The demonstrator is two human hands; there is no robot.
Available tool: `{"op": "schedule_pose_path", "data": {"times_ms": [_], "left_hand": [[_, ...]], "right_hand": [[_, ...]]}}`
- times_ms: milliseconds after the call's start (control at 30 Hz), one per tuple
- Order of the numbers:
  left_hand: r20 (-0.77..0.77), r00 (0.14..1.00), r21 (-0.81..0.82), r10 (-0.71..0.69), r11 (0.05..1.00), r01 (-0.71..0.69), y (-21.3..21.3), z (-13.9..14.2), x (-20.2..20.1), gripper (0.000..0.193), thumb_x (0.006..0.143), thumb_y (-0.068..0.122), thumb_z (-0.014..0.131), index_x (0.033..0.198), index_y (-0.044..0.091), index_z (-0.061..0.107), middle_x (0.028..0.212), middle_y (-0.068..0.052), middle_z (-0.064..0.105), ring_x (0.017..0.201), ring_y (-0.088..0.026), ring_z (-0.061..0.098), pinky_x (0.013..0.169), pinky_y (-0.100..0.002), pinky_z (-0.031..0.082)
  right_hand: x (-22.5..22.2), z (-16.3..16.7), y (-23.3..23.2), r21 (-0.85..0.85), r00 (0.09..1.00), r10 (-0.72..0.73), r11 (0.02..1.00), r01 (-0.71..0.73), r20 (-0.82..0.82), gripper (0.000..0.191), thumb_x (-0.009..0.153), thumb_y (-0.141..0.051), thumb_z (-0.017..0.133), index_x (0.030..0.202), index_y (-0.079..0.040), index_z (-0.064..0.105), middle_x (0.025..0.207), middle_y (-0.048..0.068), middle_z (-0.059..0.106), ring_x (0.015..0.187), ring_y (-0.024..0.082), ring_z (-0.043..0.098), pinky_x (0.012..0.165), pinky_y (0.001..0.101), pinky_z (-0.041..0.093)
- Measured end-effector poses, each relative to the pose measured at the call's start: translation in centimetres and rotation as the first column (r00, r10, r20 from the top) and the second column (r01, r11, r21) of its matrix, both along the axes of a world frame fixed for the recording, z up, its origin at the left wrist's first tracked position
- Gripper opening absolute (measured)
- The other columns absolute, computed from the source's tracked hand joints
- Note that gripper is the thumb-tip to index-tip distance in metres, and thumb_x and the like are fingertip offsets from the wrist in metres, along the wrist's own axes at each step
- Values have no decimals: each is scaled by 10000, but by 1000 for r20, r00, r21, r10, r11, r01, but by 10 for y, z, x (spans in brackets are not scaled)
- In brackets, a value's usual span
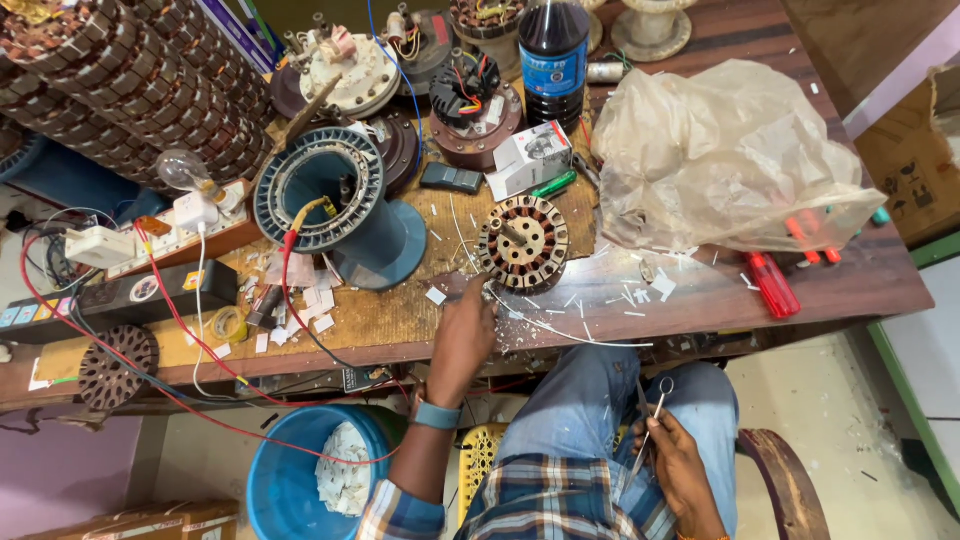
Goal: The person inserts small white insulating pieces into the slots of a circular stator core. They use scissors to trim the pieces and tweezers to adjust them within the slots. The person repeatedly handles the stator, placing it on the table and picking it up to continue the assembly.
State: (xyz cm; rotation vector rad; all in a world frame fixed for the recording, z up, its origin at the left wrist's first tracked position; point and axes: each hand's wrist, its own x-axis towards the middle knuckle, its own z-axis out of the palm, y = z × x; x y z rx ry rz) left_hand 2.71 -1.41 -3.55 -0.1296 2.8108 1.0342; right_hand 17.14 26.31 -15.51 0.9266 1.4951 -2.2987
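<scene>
The left hand [462,335] reaches up onto the wooden counter [700,290], its fingers curled at the near edge of a round motor stator [523,243] with copper windings and a short shaft standing up in its middle; the hand appears to pinch something small beside the stator, though what it grips cannot be told. The stator lies flat near the middle of the counter, among scattered white paper slips [640,295] and a long thin white strip that trails off toward the counter's front edge. The right hand [680,465] rests low over the person's lap, closed around a pair of slim metal scissors [650,420] whose ring handle points up toward the knee of the blue jeans. Left of the stator stands a large blue-grey empty spool [335,200], with a red wire and a yellow-sleeved lead running into it. Behind the stator sit a small white box [530,155], a dark bottle [553,55] and other wound motor parts. To the right lies a crumpled clear plastic bag [720,150], and just beside it a red-handled screwdriver [772,285]. Below the counter, a blue bucket [290,480] holds crumpled white scraps.
</scene>
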Motion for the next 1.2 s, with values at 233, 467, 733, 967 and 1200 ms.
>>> {"op": "schedule_pose_path", "data": {"times_ms": [233,467,733,967,1200], "left_hand": [[-330,941,-158,-79,987,27,-3,-9,8,332,764,-104,553,1042,6,696,903,-236,721,763,-399,707,656,-487,545],[-254,966,-119,-43,993,13,1,7,8,225,902,39,556,1026,96,735,925,-179,750,784,-357,717,683,-485,535],[-239,970,66,-33,997,50,-8,6,14,132,964,123,610,999,97,735,839,-161,758,749,-347,712,670,-467,527],[-122,990,75,-69,994,78,-16,7,19,145,979,105,573,1026,83,709,822,-120,779,685,-218,738,645,-408,546],[36,999,174,27,984,-33,-25,3,29,196,941,105,601,1069,85,748,774,-114,763,632,-188,702,610,-372,537]], "right_hand": [[-2,2,-1,4,999,2,1000,-2,-35,351,1011,-164,560,1308,20,592,934,123,644,861,199,604,781,343,501],[-5,8,-3,14,1000,4,1000,-4,-23,350,1013,-167,550,1306,20,590,929,131,646,846,201,603,766,345,504],[-6,-2,-1,20,1000,5,1000,-5,-2,314,1019,-158,545,1281,12,588,920,130,648,822,204,603,759,350,509],[-7,-7,0,40,1000,24,999,-25,19,327,1026,-172,522,1302,-11,589,921,123,650,811,205,605,742,368,525],[-5,2,-4,108,994,79,990,-88,81,335,1029,-188,511,1313,-23,575,927,129,659,827,225,644,786,378,551]]}}
